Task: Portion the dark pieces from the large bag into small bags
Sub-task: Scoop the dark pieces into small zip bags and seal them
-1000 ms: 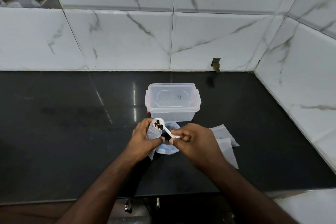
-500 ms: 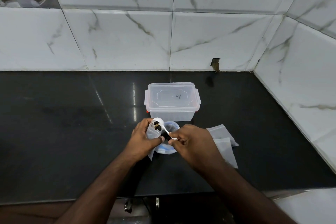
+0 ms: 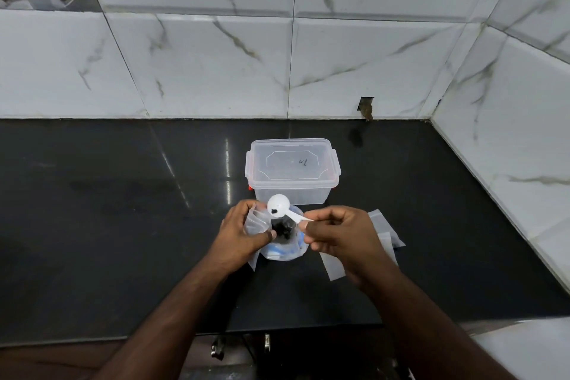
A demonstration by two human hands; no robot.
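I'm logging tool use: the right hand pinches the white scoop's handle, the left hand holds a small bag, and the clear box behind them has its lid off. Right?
Not quite: the head view shows the clear box with its lid on. The rest stands: the right hand pinches the white scoop by its handle, and the left hand holds a small bag.

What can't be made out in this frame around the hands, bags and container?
- Small bag, head view: the left hand covers most of it; its fill is not visible.
- Large bag: both hands hide its sides; how much is left is unclear.
- Spare bags: the right hand overlaps them; no count possible.
- Container: the mark on the lid is too small to read.
- Scoop: what the dark pieces are is too small to tell.
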